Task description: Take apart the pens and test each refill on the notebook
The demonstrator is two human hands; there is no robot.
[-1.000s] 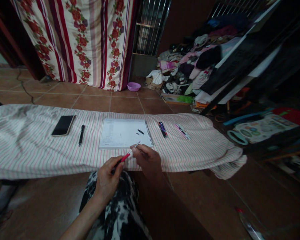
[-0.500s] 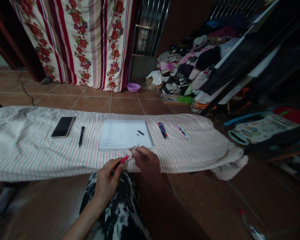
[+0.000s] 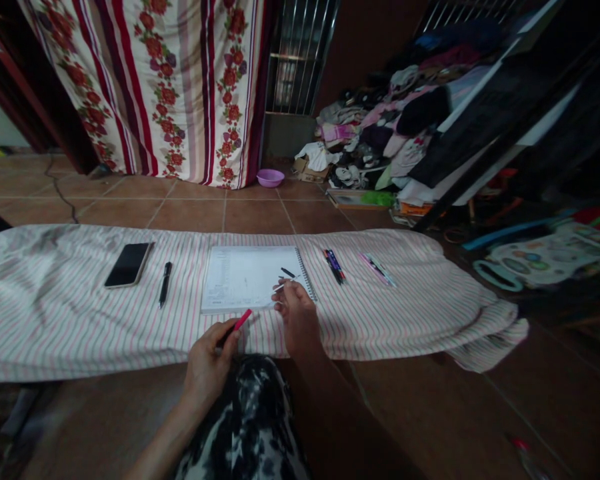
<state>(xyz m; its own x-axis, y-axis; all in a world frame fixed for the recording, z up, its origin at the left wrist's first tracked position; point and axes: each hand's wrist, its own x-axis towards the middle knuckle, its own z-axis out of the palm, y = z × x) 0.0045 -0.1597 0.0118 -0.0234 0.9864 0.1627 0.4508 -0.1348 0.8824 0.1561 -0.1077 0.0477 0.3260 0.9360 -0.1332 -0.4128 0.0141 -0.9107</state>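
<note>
My left hand is closed on a pink and black pen barrel, held just above the near edge of the striped cloth. My right hand pinches a thin pen refill over the lower right corner of an open spiral notebook. A small black pen part lies on the notebook page just beyond the right hand's fingers.
On the striped cloth lie a black phone, a black pen, a pair of dark pens and pink and light pens. A purple bowl, a floral curtain and a clothes pile stand behind on the tiled floor.
My right hand has pulled the thin refill away from the pink barrel and moved it forward over the notebook. The left hand stayed put with the barrel. The view shifted slightly.
</note>
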